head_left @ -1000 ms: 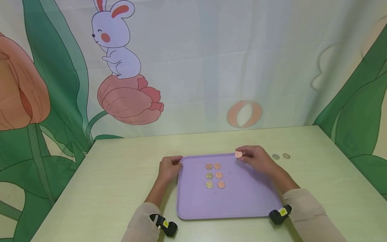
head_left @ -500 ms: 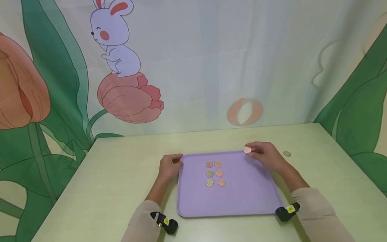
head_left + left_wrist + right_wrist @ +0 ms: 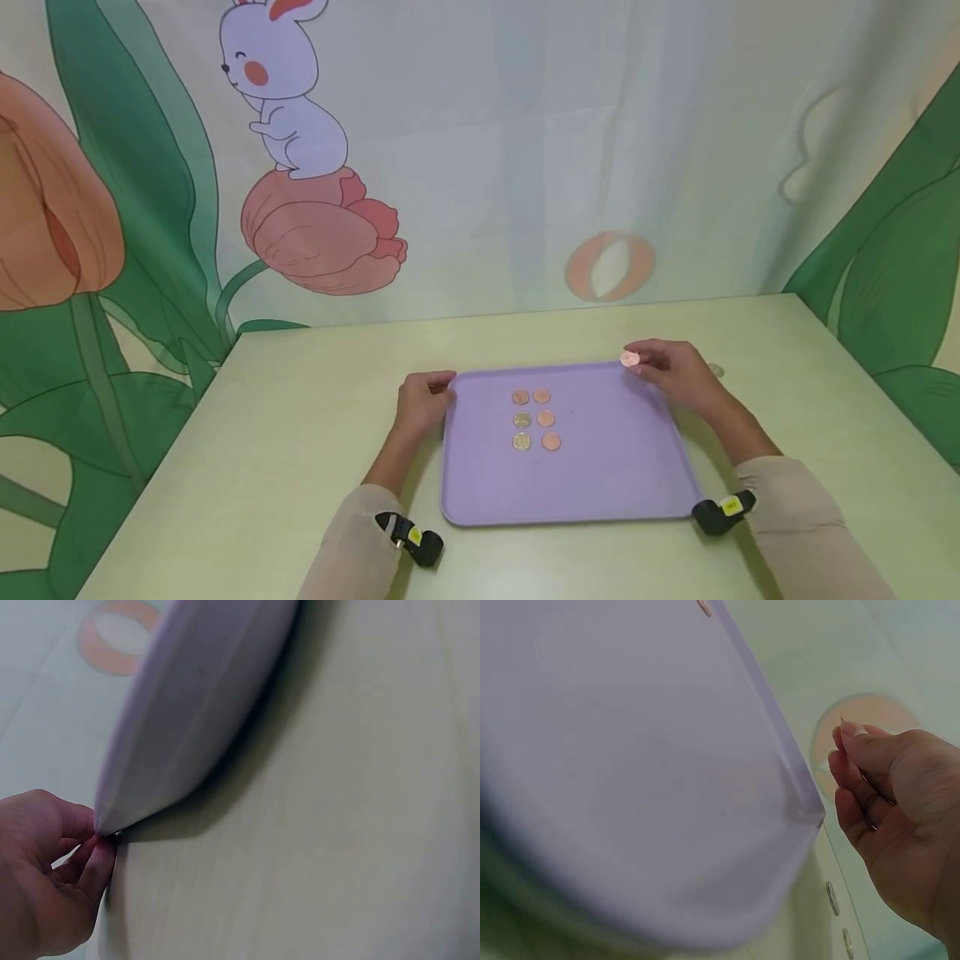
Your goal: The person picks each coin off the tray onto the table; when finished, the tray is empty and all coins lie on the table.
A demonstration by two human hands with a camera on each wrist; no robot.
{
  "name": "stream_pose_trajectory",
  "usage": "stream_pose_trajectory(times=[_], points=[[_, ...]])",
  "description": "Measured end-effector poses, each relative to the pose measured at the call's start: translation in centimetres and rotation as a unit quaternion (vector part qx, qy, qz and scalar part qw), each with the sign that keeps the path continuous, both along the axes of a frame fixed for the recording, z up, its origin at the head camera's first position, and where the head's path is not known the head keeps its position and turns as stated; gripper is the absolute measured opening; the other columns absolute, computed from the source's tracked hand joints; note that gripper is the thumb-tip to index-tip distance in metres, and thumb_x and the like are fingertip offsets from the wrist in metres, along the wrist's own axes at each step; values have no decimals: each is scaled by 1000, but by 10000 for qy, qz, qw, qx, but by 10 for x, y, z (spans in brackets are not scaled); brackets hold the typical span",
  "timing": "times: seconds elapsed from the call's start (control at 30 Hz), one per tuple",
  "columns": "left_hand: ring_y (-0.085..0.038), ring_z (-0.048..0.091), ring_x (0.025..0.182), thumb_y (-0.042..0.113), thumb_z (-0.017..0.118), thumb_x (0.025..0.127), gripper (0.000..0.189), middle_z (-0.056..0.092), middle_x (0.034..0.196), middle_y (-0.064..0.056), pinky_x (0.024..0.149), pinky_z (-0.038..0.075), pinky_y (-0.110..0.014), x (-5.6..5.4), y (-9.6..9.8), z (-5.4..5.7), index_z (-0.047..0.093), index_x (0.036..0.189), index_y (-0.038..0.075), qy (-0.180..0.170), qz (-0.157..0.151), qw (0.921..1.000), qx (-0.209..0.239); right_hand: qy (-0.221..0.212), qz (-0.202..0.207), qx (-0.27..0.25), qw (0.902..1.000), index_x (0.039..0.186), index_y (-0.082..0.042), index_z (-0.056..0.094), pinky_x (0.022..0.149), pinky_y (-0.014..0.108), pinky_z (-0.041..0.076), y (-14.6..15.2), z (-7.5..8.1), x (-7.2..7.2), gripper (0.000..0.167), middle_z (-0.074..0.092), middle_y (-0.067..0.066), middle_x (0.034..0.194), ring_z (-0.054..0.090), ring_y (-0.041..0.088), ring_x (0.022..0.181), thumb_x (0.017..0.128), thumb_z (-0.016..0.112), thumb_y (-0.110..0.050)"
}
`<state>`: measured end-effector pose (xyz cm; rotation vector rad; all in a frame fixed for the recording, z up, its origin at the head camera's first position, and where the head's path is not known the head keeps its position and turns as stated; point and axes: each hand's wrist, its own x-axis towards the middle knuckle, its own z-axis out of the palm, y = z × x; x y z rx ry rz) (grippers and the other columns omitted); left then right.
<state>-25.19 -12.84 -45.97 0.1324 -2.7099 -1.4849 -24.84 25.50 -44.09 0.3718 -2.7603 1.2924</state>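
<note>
Coin (image 3: pixel 630 358) pinched in right hand (image 3: pixel 682 375), tray (image 3: pixel 615 475) pinched at its corner by left hand (image 3: pixel 423 404)

Step, as judged: single-coin handling, with the tray steadied. Coin is held between thumb and fingertips of the right hand, at the tray's far right corner; height above rim cannot be told. Other right fingers are loosely curled; thin bright edges are seen between them in the right wrist view, nature unclear. Left thumb and fingers are closed on the tray's far left corner.

Six coins (image 3: pixel 546 418) are laid flat on the tray in two columns of three: left column one copper-coloured and two yellowish, right column all copper-coloured. Bare tray is left to the right of them.

Next move, judged: if coin is to be placed, rim must be cleared, coin lowered flat and released without the columns being nudged.

Around: two loose coins (image 3: pixel 832 898) are seen on the table (image 3: pixel 300 433) beyond the tray; in the head view one is partly hidden by the right hand. Right wrist camera (image 3: pixel 720 512) overlaps the near right tray corner in view; contact cannot be told. Printed curtain (image 3: pixel 480 167) is hung behind.
</note>
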Motion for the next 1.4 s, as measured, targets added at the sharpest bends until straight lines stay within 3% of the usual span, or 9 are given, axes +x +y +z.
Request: stream_pose_trajectory(times=[0.27,0.53,0.6,0.8,1.03,1.4], points=[[-31,71,107,-1,63,86,35,76,115,-20,95,59,-41,-1,0,-3,74,119,1,60,-15,10000,-27,165,-116,68,9998,126,9,66,75,7,50,14,-4,2,36,73,28,109,70,17,92,91,70,2],[-30,71,107,0,62,86,35,76,115,-19,94,59,-41,-4,-1,-3,75,119,2,45,5,10000,-45,140,-297,107,9994,129,7,65,75,5,47,29,-10,2,37,71,29,116,56,-12,85,93,68,0],[-30,71,106,0,62,86,35,76,115,-19,94,59,-41,-4,-1,-2,75,119,2,39,6,10000,-55,126,-374,167,9991,130,6,64,75,5,47,32,-10,3,37,71,29,118,56,-11,86,94,68,-3],[-29,71,104,-1,63,85,35,76,114,-19,92,60,-39,-3,-1,-3,75,118,1,31,3,10000,22,115,-751,256,9968,133,3,63,75,2,44,43,-15,5,39,70,28,121,63,9,97,97,67,-10],[-28,72,102,0,62,85,35,77,112,-19,91,60,-39,-1,-1,-6,76,117,1,61,-16,10000,5,90,-1266,203,9917,135,2,62,72,2,42,60,-23,7,40,70,27,119,49,-15,85,99,65,-14],[-29,71,106,0,62,85,36,76,114,-19,94,59,-40,-3,-1,-3,75,118,1,43,-54,10000,52,515,-1894,442,9796,128,7,65,62,7,40,99,-33,13,37,70,28,107,42,-18,75,98,66,-14]])
